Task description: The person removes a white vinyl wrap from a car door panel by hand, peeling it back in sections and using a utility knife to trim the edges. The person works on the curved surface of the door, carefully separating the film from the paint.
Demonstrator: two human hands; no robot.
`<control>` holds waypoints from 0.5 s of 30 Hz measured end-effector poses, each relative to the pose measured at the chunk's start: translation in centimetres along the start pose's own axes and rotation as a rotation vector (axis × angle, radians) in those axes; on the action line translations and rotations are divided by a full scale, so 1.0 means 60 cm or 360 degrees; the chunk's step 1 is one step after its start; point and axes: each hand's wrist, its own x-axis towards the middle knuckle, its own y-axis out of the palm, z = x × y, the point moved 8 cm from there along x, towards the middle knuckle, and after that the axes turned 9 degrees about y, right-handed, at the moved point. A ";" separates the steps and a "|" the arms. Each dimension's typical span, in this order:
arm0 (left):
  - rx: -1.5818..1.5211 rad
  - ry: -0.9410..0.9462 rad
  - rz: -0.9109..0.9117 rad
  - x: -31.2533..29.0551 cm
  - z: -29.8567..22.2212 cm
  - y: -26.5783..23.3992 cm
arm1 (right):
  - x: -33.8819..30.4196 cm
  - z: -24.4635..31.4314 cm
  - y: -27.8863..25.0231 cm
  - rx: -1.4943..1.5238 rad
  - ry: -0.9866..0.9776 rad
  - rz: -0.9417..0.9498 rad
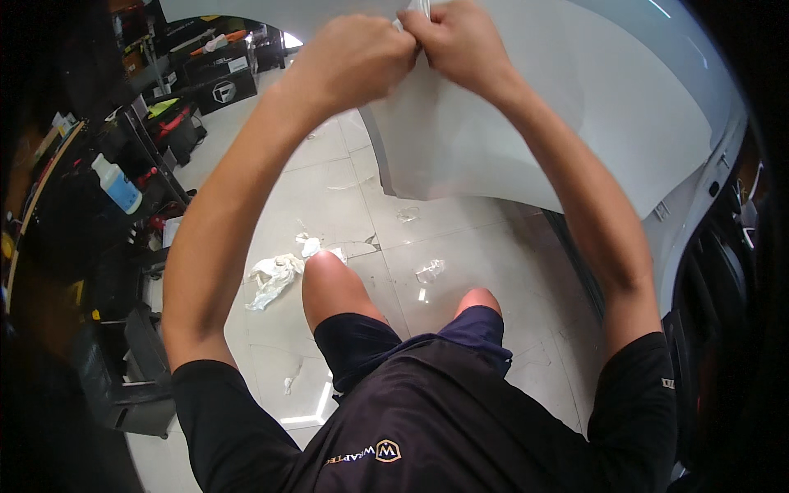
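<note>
Both my hands are raised and close together at the top of the view, in front of a pale grey car body panel (pixel 625 107). My left hand (pixel 362 62) is closed in a fist, slightly smeared by motion. Beside it, my right hand (pixel 464 49) is closed, its thumb toward the left hand. Between them shows a narrow strip of clear film (pixel 424 7), pinched by the fingers. Its upper end leaves the picture, and the fingers cover much of the rest. The panel's lower edge hangs above the tiled floor.
Crumpled white sheet material (pixel 275 275) lies on the floor (pixel 345 320) by my left knee, with clear film scraps (pixel 430 271) nearby. At left stand a bottle of blue liquid (pixel 119 185), dark racks and a black box (pixel 223 92). The car's dark opening (pixel 723 279) is at right.
</note>
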 end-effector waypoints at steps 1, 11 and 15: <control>0.0027 0.0069 -0.0128 -0.007 -0.011 -0.005 | -0.013 -0.010 -0.006 0.0257 0.0007 -0.0133; -0.0268 0.0109 -0.0177 -0.027 -0.042 0.008 | -0.091 -0.022 0.013 0.0906 0.0088 -0.0303; -0.0694 -0.0300 -0.0086 -0.013 0.027 -0.049 | -0.087 -0.032 0.024 0.1053 0.0185 -0.0415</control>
